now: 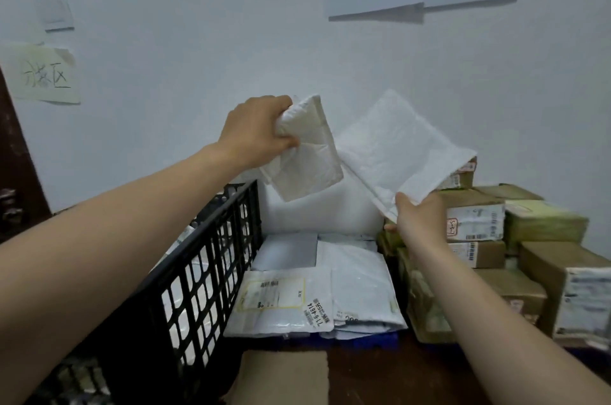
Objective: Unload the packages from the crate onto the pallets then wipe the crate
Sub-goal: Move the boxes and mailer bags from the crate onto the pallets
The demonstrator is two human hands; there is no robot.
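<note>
Two hands in view, each holding one package.

The left hand (258, 135) has its fingers and thumb curled round the upper corner of a small white padded mailer (305, 153). This mailer hangs tilted above the far corner of the crate (205, 259). The right hand (420, 217) pinches the lower edge of a larger white bubble mailer (401, 146), thumb on top. The larger one slopes up toward the wall. The near edges of the two mailers meet in view; whether they touch cannot be told.

One black lattice crate stands at the left. Pale packages show through its holes, but they cannot be counted.

Just beside the crate's right wall lies one flat stack of grey poly mailers (317, 295), with three shipping labels showing. A strip of blue pallet (370, 342) shows at its front edge. Stacked cardboard boxes (476, 222) stand against the right edge of the stack, at least seven of them.

Both held packages hang in the open space above the flat stack, between crate and boxes.

Four paper sheets (44, 73) are on the wall. One cardboard piece (284, 375) lies nearest the camera.
</note>
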